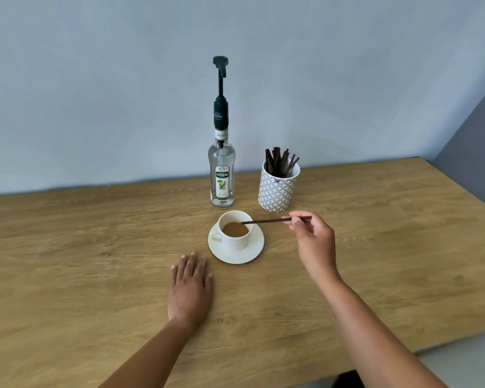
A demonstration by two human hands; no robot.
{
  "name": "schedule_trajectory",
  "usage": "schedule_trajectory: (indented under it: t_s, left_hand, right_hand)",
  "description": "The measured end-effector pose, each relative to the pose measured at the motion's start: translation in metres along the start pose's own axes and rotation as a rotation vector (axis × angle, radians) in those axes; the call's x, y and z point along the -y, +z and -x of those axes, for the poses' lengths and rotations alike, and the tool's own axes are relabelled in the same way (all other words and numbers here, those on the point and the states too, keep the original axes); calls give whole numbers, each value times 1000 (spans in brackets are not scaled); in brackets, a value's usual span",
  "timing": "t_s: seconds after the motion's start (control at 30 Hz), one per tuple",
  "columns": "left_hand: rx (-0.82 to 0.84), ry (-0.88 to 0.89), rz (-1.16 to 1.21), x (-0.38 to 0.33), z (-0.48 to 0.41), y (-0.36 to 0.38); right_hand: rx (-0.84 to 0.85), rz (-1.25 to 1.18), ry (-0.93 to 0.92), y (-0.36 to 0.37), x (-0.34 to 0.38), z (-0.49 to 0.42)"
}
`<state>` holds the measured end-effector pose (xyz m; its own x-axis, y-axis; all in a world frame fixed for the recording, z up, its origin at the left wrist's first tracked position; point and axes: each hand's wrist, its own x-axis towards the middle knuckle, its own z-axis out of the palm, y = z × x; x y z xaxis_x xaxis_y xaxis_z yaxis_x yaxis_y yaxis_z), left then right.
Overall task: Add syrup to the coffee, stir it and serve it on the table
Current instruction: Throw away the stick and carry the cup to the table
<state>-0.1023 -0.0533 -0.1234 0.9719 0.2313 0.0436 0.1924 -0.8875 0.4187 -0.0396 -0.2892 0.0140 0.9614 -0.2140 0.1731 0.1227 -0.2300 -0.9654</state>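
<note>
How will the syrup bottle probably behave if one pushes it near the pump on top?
The syrup bottle is tall and narrow, with a long pump raised above it, so a high push would likely tip it rather than slide it. It looks like clear glass, so probably heavy, smooth to grip and breakable.

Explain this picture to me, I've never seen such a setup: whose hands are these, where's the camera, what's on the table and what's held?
This single view comes from a wide-angle camera on a person's head, looking forward and down. No robot: just two bare hands. The left hand lies flat on the wooden table. The right hand pinches a dark stir stick, its tip over the coffee in the cup, which stands on a white saucer. Behind stand a syrup bottle with a pump and a patterned pot of more sticks.
</note>
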Motion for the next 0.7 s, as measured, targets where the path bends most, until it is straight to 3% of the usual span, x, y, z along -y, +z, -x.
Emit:
schedule_trajectory:
  t_s: [0.3, 0.47, 0.7]
  left_hand:
    - [-67, 207, 117, -71, 53, 16]
    - [33, 317, 109, -146, 79, 46]
    - [185, 338, 35, -231, 92, 87]
  right_hand:
    - [-198, -291, 253, -99, -20, 23]
    - [-310, -275, 286, -191, -41, 57]
    - [-499, -225, 369, -323, -82, 127]
